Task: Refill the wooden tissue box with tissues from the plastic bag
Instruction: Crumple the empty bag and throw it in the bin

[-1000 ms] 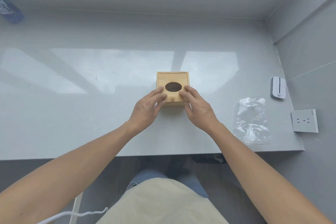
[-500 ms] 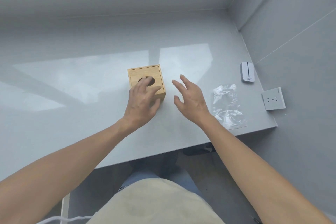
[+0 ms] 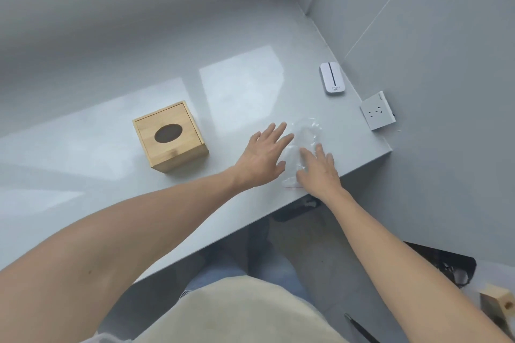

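Note:
The wooden tissue box (image 3: 170, 136) stands alone on the grey table (image 3: 111, 189), its lid on and a dark oval slot on top. To its right lies a clear, crumpled plastic bag (image 3: 308, 133) near the table's front edge; I cannot make out tissues inside it. My left hand (image 3: 264, 154) hovers at the bag's left side, palm down with fingers spread. My right hand (image 3: 319, 171) lies flat on the bag's near part, fingers spread, covering some of it. Neither hand grips anything.
A small white device (image 3: 331, 78) lies at the table's far right. A white wall socket (image 3: 377, 114) sits on the right wall just past the table edge. Below the table, dark objects and a small wooden block (image 3: 498, 303) lie on the floor.
Both hands left the wooden box and moved right to the plastic bag. My head turned right, so the box now appears at the left.

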